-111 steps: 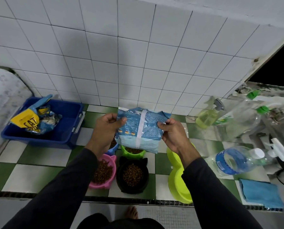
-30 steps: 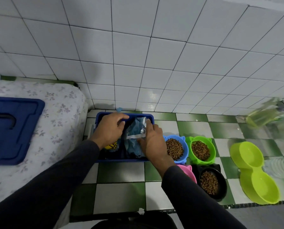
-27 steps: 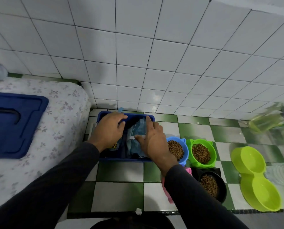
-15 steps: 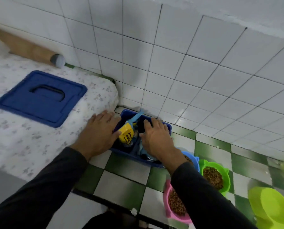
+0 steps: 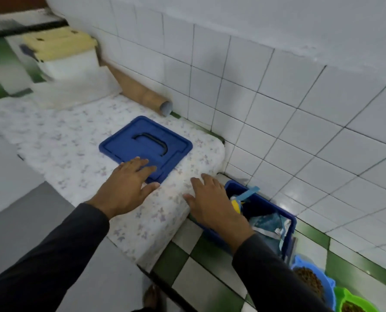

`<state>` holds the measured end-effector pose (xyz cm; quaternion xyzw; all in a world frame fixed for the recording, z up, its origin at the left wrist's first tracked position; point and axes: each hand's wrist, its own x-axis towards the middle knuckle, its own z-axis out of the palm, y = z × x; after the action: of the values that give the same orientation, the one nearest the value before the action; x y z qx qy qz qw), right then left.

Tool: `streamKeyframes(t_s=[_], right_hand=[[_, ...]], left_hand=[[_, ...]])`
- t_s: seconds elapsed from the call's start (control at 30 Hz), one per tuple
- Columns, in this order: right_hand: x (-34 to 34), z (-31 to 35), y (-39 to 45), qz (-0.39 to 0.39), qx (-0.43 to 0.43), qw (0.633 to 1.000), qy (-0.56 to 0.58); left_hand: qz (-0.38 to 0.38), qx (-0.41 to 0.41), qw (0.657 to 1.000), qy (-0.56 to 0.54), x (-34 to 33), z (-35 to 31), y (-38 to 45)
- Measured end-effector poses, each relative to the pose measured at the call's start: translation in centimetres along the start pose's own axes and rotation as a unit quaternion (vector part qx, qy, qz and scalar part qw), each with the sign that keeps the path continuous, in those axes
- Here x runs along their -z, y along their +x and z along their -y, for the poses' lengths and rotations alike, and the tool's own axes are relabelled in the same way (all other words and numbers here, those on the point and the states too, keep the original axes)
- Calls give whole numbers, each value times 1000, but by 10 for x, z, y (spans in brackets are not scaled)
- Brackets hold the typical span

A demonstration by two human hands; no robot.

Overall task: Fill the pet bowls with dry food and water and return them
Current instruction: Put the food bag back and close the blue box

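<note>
Both hands reaching w/ fingers spread, holding nothing. Left hand point(image 5: 125, 188) touching near edge of blue bin lid point(image 5: 145, 146); right hand point(image 5: 212, 203) hovering beside open blue bin point(image 5: 287, 218) w/ food bags. Kibble-filled bowls point(image 5: 314, 282) behind right wrist. Step: prob. closing bin. Next: gripping lid, seating it on bin; water bowls pending.

Open floral mattress surface point(image 5: 75, 152) surrounds the blue lid point(image 5: 145, 146); a cardboard tube point(image 5: 140, 93) lines the tiled wall point(image 5: 277, 109) behind. Food bags point(image 5: 268, 224) crowd the blue bin point(image 5: 291, 224).
</note>
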<state>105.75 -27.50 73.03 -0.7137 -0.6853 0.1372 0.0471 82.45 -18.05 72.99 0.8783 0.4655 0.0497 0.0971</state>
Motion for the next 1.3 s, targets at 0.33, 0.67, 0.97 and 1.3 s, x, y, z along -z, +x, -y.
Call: streamKeyframes(t_s=[0.33,0.67,0.97,1.3], right_hand=[[-2,75,79,-11,-66,995,69],[-18,92,119,-60,-175,983,-11],[-30,96,131,-73,-224,972,-3],[-28,71,111,-160,-237,951,115]], left_hand=[[7,49,999,-6,17,104,57],[17,80,997,12,14,151,106],[-3,63,998,31,10,154,132],[-62,39,995,-73,8,115,129]])
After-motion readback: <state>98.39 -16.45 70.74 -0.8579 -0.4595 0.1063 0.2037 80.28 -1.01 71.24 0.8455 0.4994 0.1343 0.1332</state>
